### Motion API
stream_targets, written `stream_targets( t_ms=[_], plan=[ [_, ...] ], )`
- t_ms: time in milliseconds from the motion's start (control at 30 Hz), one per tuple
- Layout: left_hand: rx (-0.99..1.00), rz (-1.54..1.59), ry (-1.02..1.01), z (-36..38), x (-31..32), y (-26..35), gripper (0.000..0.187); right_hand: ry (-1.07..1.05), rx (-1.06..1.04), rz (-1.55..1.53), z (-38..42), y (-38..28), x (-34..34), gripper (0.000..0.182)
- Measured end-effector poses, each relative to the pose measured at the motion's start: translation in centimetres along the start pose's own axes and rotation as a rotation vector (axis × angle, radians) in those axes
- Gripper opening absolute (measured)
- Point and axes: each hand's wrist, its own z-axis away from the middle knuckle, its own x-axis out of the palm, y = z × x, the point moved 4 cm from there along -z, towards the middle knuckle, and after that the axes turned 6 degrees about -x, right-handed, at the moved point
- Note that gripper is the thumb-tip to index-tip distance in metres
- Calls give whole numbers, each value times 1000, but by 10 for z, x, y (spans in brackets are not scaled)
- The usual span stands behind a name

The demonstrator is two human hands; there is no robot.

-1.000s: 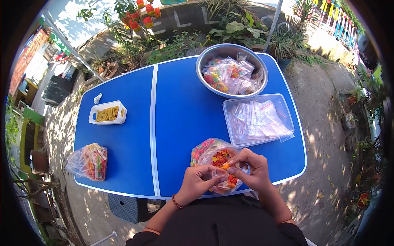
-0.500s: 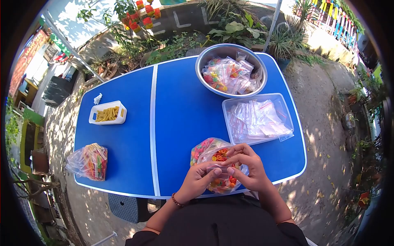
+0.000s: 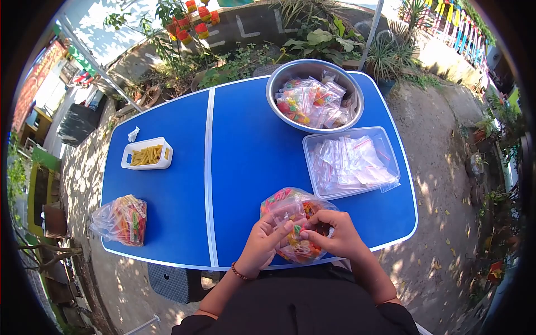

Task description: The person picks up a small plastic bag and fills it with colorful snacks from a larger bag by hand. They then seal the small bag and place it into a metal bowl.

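Near the table's front edge lies a large clear plastic bag filled with small red, orange, yellow and green pieces. Over it, my left hand pinches a small clear zip bag between thumb and fingers, its pink-tinted top standing up. My right hand is closed just to the right, fingertips and thumb drawn together over the large bag's opening. Yellow and green bits show beside the right thumb tip. What the right fingers hold is hidden.
A clear plastic tub of flat zip bags stands beyond my right hand. Behind it a metal bowl holds filled bags. On the left of the blue table are a white basket of yellowish sticks and a bag of coloured strips.
My right hand has let go of the small zip bag's top and moved lower over the large bag. My left hand has tilted the zip bag upright.
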Motion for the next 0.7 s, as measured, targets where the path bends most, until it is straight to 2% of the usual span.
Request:
stream_targets(
  t_ms=[33,100,200,333,400,533,633,700],
  plan=[
    [28,-126,13,1,0,1,45,7,-3,-2,0,-1,-2,17],
    [43,-190,-3,1,-4,1,44,22,-9,-6,0,-4,-7,14],
    [59,-324,-42,1,-2,1,39,252,-81,-313,-2,0,-3,17],
    [108,-316,-26,5,11,7,28,190,-92,-288,1,6,-5,13],
    [207,-433,62,2,-4,2,23,156,-85,-261,4,4,-6,11],
    [361,-577,152,5,-5,8,15,123,-278,45,0,-12,-8,10],
    [703,-1028,186,6,5,25,10,102,-334,183,-1,-20,-5,11],
    [804,-1192,231,9,11,31,7,118,-390,267,-1,-22,-3,12]
  ],
)
